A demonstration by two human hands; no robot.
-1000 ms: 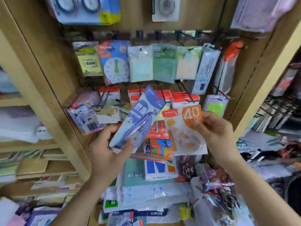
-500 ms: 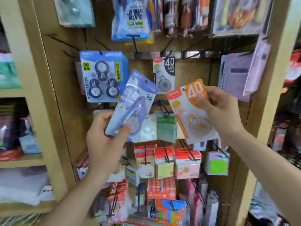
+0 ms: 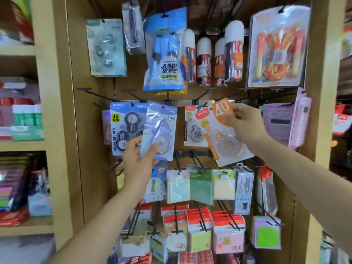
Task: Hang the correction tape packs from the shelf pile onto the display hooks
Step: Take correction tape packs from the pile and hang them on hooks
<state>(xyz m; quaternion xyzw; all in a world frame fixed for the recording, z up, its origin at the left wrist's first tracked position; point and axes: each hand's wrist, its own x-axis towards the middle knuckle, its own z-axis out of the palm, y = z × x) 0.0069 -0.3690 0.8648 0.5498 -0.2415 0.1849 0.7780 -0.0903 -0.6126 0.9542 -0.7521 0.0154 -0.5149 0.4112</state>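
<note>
My left hand (image 3: 138, 161) grips the bottom of a light-blue correction tape pack (image 3: 159, 130) marked 30m, held upright against the hook row. Its top hole sits close to a black hook (image 3: 167, 101). My right hand (image 3: 245, 123) pinches the top of an orange-and-white correction tape pack (image 3: 225, 136) marked 40, tilted. That pack overlaps a hanging white 40 pack (image 3: 194, 128). A blue 36 value pack (image 3: 123, 128) hangs just left of my left hand.
Bare black hooks (image 3: 89, 91) jut out at the left of the same row. Above hang a jump rope bag (image 3: 165, 54) and spray cans (image 3: 233, 54). Below hang sticky note packs (image 3: 200, 184). Wooden uprights (image 3: 322, 92) frame the panel, with side shelves (image 3: 19, 145) at left.
The view has tilted upward, away from the lower shelf pile. Both hands have carried their packs up to the hook row, and the blue pack now stands upright.
</note>
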